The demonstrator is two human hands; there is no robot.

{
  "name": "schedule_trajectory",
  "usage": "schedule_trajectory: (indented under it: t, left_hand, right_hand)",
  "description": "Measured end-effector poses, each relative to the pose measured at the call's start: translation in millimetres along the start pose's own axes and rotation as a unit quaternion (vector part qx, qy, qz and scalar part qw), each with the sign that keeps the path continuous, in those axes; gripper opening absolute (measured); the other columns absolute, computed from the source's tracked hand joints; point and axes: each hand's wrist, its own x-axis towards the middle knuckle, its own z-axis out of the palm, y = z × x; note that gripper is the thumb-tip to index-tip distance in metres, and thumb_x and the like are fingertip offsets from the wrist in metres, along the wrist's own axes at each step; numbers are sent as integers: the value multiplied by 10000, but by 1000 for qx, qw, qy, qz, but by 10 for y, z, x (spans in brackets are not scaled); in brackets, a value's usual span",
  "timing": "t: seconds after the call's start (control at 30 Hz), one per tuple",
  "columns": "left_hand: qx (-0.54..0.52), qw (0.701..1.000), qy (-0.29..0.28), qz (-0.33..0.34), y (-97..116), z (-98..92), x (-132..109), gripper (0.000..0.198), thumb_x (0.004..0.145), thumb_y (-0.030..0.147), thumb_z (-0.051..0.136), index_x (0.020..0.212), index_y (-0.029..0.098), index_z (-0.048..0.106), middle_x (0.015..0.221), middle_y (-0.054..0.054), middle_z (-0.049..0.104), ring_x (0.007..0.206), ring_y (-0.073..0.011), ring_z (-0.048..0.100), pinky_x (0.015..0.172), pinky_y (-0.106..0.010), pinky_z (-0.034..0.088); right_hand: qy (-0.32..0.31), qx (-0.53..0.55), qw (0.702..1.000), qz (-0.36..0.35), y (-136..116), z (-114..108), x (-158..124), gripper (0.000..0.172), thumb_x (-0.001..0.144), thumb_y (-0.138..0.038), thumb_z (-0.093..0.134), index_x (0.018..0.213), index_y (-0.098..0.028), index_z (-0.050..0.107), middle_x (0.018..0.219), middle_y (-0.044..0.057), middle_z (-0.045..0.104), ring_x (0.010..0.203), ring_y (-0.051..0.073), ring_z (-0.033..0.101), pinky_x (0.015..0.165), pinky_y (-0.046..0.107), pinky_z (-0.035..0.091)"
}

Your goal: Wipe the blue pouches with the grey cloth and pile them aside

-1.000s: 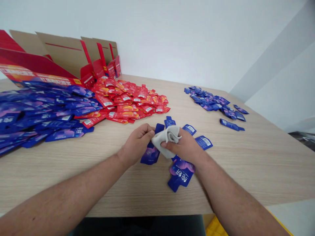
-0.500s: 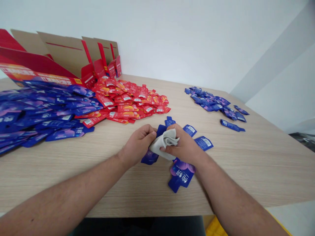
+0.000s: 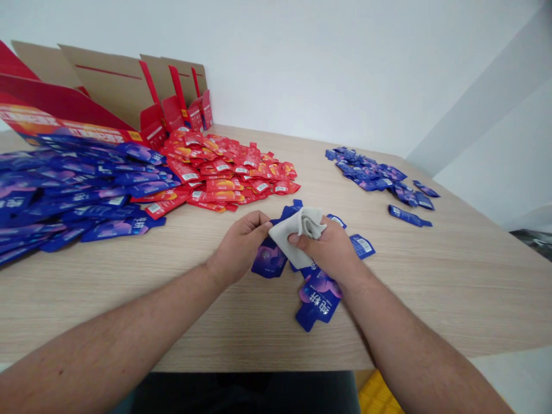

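Observation:
Over the table's front middle, my left hand [image 3: 241, 244] pinches a blue and purple sachet [image 3: 268, 259] by its edge. My right hand [image 3: 334, 247] grips a folded grey-white cloth [image 3: 293, 236], which lies against the sachet and covers part of it. Just below the cloth, another blue sachet [image 3: 319, 299] with white lettering lies on the table. More blue sachets show partly behind my right hand, one with a white barcode label [image 3: 362, 246]. My right fingers are mostly hidden behind the cloth.
A large heap of blue sachets [image 3: 77, 195] spreads on the left beside a heap of red sachets [image 3: 233, 172]. Open red cardboard boxes [image 3: 107, 123] stand behind them. A smaller blue pile [image 3: 371, 172] lies at the back right of the wooden table [image 3: 431, 287].
My right hand and the cloth have shifted right and slightly up along the sachet, uncovering more of its purple front. My left hand keeps its pinch. The view has tilted slightly.

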Motion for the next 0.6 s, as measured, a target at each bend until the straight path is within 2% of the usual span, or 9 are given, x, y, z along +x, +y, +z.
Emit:
schedule_trajectory:
  t: [0.1,0.2,0.27,0.37,0.5,0.6]
  left_hand:
    - [18,999,-17,26,-20,1,-13,225,837,359,659,741,207,524,661,35,548,577,-110,443,547,-246,371]
    - [39,998,-28,51,-20,-4,-22,211,856,312,641,735,203,506,768,10,640,662,-118,505,616,-257,413]
    - [33,997,-44,58,-6,-4,-24,217,862,292,631,729,205,483,821,-1,679,689,-120,523,635,-259,419]
    - [24,995,-62,77,17,0,-26,224,863,275,615,721,213,453,890,-14,711,728,-128,554,663,-267,438]
    - [32,994,-70,81,25,-3,-26,212,860,267,610,719,215,460,849,-12,688,777,-143,587,714,-277,459]
    - [69,992,-60,85,24,-16,-27,210,867,275,609,721,216,469,753,12,609,699,-132,526,665,-272,433]
  right_hand:
    - [73,-33,996,-35,-6,-17,12,311,867,-502,709,1026,-235,695,934,40,748,820,229,667,758,386,545]
    - [60,-116,985,-113,-10,-36,23,245,907,-474,666,982,-243,695,975,61,738,912,258,663,845,419,537]
    - [57,-155,976,-142,-9,-48,23,231,900,-471,674,946,-245,688,965,68,724,937,273,654,867,436,528]
    - [83,-154,977,-123,-8,-63,13,243,903,-482,670,965,-247,672,931,60,712,899,267,647,837,436,527]
    - [16,-149,981,-120,-15,-62,-1,268,871,-497,701,947,-241,681,912,53,701,818,240,635,765,398,528]
    - [74,-160,977,-122,-19,-60,11,241,890,-487,680,927,-249,676,908,49,705,855,251,641,808,415,529]
